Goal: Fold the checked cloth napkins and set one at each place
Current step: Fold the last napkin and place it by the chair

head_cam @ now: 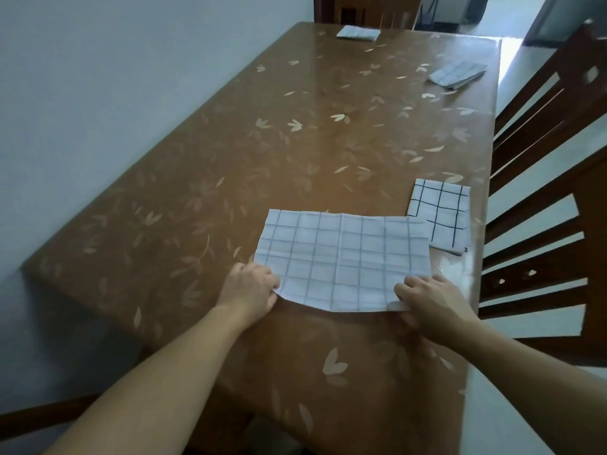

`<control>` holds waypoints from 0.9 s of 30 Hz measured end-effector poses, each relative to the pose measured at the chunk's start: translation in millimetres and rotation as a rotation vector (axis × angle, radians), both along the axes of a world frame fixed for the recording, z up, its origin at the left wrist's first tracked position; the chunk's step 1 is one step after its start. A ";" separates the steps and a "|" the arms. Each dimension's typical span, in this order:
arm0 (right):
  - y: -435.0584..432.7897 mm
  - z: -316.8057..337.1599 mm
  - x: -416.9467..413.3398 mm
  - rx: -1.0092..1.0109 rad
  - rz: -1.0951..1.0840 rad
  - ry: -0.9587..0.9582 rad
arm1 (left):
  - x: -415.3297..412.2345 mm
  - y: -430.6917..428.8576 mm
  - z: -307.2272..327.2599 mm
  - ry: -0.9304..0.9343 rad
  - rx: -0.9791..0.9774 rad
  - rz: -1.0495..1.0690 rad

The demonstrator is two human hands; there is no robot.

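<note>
I count four checked napkins on the bench (pixel 230 159). The flat napkin (pixel 345 257) lies in front of me near the right edge. My left grip (pixel 253 287) pinches its near left corner and my right grip (pixel 430 300) pinches its near right corner. One folded napkin (pixel 441 215) touches its far right corner. Two more lie well apart: the far-end napkin (pixel 358 32) and the right-edge napkin (pixel 456 74).
</note>
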State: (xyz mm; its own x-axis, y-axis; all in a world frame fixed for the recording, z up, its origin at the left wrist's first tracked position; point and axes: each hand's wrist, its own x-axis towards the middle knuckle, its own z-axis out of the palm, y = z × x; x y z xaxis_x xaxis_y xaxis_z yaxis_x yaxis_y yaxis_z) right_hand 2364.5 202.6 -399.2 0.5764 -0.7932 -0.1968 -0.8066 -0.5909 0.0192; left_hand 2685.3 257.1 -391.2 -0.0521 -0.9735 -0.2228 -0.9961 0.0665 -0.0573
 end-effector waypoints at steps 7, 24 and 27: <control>4.5 -0.8 14.8 0.072 -0.029 -0.143 | -52.6 -4.2 -2.7 0.235 0.001 0.006; -22.1 -39.8 -13.3 0.186 -0.181 -0.110 | -104.7 -15.4 -54.4 0.138 0.143 0.198; -28.2 -42.7 -24.2 0.171 -0.255 -0.114 | -105.6 -16.1 -55.4 0.135 0.150 0.204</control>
State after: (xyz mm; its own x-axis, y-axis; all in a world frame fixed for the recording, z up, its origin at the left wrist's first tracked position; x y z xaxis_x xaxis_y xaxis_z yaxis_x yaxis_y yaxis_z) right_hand 2340.3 174.4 -441.9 0.3894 -0.8758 -0.2853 -0.9202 -0.3565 -0.1615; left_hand 2579.7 241.0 -446.6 0.1020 -0.9235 -0.3698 -0.9878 -0.1380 0.0722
